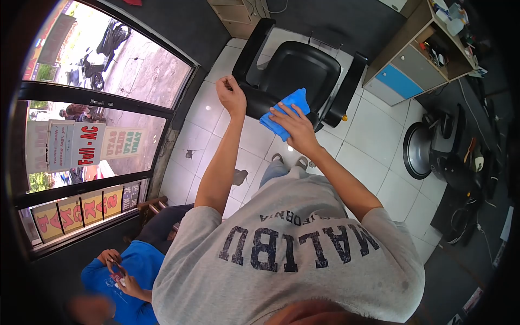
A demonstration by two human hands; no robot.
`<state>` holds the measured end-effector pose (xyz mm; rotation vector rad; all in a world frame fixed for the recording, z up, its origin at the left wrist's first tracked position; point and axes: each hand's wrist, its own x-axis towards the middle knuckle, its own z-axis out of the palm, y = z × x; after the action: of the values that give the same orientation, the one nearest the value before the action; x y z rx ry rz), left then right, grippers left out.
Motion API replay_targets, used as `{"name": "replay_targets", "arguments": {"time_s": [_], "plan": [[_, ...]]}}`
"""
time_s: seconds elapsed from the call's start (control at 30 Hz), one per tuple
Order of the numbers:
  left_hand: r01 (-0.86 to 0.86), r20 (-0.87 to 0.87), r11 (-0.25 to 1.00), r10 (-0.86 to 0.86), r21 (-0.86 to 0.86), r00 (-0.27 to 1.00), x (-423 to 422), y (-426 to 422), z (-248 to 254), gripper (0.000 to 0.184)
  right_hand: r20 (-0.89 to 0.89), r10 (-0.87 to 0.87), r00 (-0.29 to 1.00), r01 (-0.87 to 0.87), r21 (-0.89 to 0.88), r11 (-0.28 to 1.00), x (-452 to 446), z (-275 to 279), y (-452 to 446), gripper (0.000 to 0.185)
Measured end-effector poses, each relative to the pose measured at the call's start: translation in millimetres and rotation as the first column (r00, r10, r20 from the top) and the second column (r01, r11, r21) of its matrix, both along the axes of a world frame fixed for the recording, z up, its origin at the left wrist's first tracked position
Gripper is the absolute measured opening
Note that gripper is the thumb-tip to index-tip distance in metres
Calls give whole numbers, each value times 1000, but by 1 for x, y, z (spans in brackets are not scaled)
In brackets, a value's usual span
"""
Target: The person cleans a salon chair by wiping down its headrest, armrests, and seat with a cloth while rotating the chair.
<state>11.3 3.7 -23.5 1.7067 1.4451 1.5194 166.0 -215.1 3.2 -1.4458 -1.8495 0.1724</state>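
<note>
Blue cloth (299, 99) under your right hand (295, 123), on the padded top edge of the black chair (300, 64).
Your right hand lies flat, fingers spread over the cloth; your left hand (231, 97) is loosely curled near the chair's corner, nothing visible in it, contact unclear. The cloth appears light, soft and unbreakable; hold it under flat fingers or by a bunched edge. The chair looks heavy, its smooth padding probably slick. White floor tiles (214, 129) lie beneath, with dark marks. A cabinet (400, 81) stands to your right; a seated person (147, 268) and window frame (142, 107) are to your left.
</note>
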Motion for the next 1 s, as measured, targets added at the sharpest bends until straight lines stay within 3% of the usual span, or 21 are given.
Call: {"name": "replay_targets", "arguments": {"time_s": [0.13, 0.33, 0.5, 0.63, 0.83, 0.93, 1.0], "plan": [[-43, -29, 999, 44, 28, 999, -1, 5, -12, 30, -91, -81, 993, 87, 64, 994, -26, -9, 36, 68], [-23, 162, 997, 35, -71, 986, -10, 18, -24, 30, -148, -21, 989, 19, -13, 1000, -37, -3, 85, 65], [-61, 51, 998, 62, -30, 997, -7, 15, -16, 30, -34, 80, 996, -81, -28, 996, -1, 14, 34, 62], [-137, 15, 990, 137, 8, 990, -5, 11, -17, 33, 30, 40, 999, -40, 18, 999, 17, -3, 6, 65], [-242, 37, 964, 247, -110, 968, -6, 11, -16, 34, -50, -42, 998, 45, 61, 997, -12, -3, 63, 59], [-260, 28, 959, 265, -113, 964, -3, 4, -8, 38, -142, -52, 988, 54, 12, 998, -21, -12, 115, 55], [-263, 26, 958, 267, -114, 963, -5, 4, -11, 40, -229, -109, 967, 72, -167, 983, -20, 0, 132, 54]]}}
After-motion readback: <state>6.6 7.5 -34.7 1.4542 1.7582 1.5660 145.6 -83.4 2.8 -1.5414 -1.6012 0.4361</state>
